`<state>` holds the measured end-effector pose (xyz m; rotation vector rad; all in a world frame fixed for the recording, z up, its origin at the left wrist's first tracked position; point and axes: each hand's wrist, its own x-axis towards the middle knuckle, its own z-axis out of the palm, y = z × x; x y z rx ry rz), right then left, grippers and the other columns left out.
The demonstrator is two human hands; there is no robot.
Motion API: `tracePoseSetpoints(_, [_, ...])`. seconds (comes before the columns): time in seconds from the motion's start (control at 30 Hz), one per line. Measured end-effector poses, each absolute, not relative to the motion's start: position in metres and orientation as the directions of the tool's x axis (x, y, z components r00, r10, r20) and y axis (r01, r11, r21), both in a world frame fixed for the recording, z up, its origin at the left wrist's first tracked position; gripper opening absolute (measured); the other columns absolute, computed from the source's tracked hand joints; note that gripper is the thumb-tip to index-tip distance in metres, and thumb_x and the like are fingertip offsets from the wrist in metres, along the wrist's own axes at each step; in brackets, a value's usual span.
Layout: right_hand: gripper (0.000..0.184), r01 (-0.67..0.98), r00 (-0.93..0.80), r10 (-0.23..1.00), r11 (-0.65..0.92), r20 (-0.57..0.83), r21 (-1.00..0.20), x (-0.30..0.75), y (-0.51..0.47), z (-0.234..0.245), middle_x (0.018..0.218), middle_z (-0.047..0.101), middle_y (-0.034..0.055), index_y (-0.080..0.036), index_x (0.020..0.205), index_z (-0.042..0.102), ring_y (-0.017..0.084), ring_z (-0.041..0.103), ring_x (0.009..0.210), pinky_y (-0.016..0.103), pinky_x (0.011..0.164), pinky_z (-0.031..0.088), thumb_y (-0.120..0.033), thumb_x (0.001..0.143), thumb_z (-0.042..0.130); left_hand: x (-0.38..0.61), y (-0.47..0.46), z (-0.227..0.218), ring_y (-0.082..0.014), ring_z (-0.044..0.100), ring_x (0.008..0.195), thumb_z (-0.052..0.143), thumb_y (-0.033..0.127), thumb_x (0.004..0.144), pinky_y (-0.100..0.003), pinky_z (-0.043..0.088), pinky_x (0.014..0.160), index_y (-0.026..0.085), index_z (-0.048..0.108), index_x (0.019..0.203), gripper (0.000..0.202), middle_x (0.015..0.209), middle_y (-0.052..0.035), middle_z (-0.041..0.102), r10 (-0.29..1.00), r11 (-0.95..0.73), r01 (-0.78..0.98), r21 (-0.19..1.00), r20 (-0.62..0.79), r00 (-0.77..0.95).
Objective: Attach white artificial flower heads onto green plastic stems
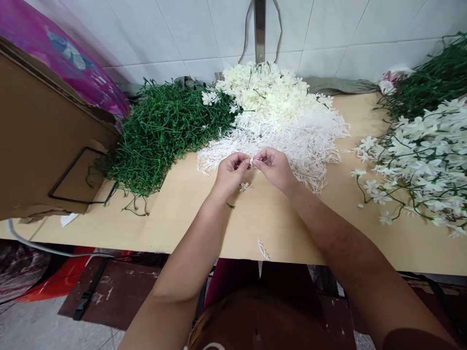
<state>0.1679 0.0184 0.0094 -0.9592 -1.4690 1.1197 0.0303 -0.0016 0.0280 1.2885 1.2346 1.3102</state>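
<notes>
Between the left hand (pixel 233 169) and the right hand (pixel 273 167), both pinching it at the fingertips, sat a small white piece (pixel 251 162), its long axis too small to tell; white strands (pixel 292 141) lay just beyond.

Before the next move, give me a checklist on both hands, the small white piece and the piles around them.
1. Left hand pinching the small white piece: ok.
2. Right hand gripping it too: cannot tell; fingertips are right there, but detail is too small.
3. Thin white strands close by: ok, just beyond the hands.
4. Green stems within reach: ok, probably; heaped to the left.
5. Tabletop free of loose bits: not ok; a loose flower lies below the hands.
</notes>
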Motion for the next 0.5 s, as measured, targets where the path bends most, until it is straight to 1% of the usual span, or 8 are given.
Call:
tracePoseSetpoints(0.07, [0.011,0.012,-0.155,0.955,0.259,0.254,-0.966,0.165,0.018,0.008,0.069,0.060,-0.0013,-0.020,0.073,0.054,0.012,0.057,0.066,0.027,0.063,0.048,-0.026,0.070,0.064,0.030,-0.002,0.028,-0.0092,0.052,0.059,0.065,0.013,0.071,-0.021,0.041,0.061,0.017,0.061,0.065,0.008,0.059,0.0023,0.058,0.993,-0.105,0.039,0.994,0.107,-0.055])
tracePoseSetpoints(0.17, [0.019,-0.032,-0.109,0.960,0.255,0.257,-0.966,0.161,0.018,0.006,0.073,0.058,-0.0020,-0.021,0.079,0.053,0.012,0.056,0.069,0.026,0.064,0.048,-0.025,0.067,0.067,0.031,-0.003,0.029,-0.0089,0.051,0.058,0.063,0.011,0.074,-0.021,0.040,0.061,0.017,0.059,0.065,0.011,0.059,0.0028,0.057,0.993,-0.109,0.012,0.994,0.110,-0.053])
tracePoseSetpoints(0.23, [0.022,-0.061,-0.129,0.963,0.232,0.238,-0.971,0.160,0.018,0.006,0.072,0.057,-0.0026,-0.021,0.079,0.052,0.011,0.056,0.067,0.026,0.063,0.047,-0.027,0.067,0.069,0.032,-0.003,0.031,-0.0088,0.050,0.058,0.062,0.010,0.074,-0.022,0.040,0.061,0.017,0.057,0.064,0.013,0.058,0.0032,0.056,0.993,-0.101,0.011,0.995,0.101,-0.057])
tracePoseSetpoints(0.33, [0.024,-0.079,-0.198,0.957,0.199,0.211,-0.977,0.160,0.016,0.008,0.066,0.055,-0.0040,-0.020,0.073,0.052,0.010,0.054,0.062,0.026,0.061,0.046,-0.035,0.068,0.070,0.031,-0.006,0.034,-0.0093,0.050,0.058,0.064,0.011,0.074,-0.022,0.040,0.062,0.017,0.057,0.063,0.014,0.058,0.0031,0.056,0.995,-0.075,0.046,0.996,0.078,-0.067])
tracePoseSetpoints(0.4, [0.028,-0.083,-0.215,0.953,0.198,0.212,-0.977,0.161,0.014,0.011,0.064,0.055,-0.0043,-0.020,0.071,0.053,0.010,0.053,0.061,0.026,0.061,0.046,-0.039,0.066,0.072,0.025,-0.011,0.036,-0.0101,0.051,0.060,0.065,0.012,0.073,-0.023,0.040,0.063,0.017,0.058,0.064,0.012,0.061,0.0023,0.057,0.994,-0.076,0.111,0.991,0.084,-0.069])
tracePoseSetpoints(0.47, [0.031,-0.085,-0.210,0.953,0.205,0.219,-0.975,0.163,0.014,0.013,0.064,0.055,-0.0043,-0.019,0.070,0.054,0.010,0.053,0.060,0.026,0.061,0.046,-0.043,0.065,0.074,0.015,-0.022,0.038,-0.0115,0.053,0.064,0.065,0.013,0.073,-0.024,0.041,0.065,0.017,0.061,0.069,0.006,0.068,0.0005,0.060,0.990,-0.114,0.244,0.963,0.132,-0.058])
tracePoseSetpoints(0.5, [0.033,-0.090,-0.205,0.954,0.204,0.219,-0.975,0.164,0.014,0.013,0.064,0.055,-0.0044,-0.019,0.070,0.055,0.009,0.052,0.060,0.026,0.061,0.046,-0.045,0.064,0.075,0.008,-0.030,0.038,-0.0125,0.054,0.068,0.065,0.014,0.073,-0.025,0.042,0.066,0.018,0.064,0.074,0.004,0.074,-0.0008,0.063,0.985,-0.145,0.336,0.931,0.167,-0.036])
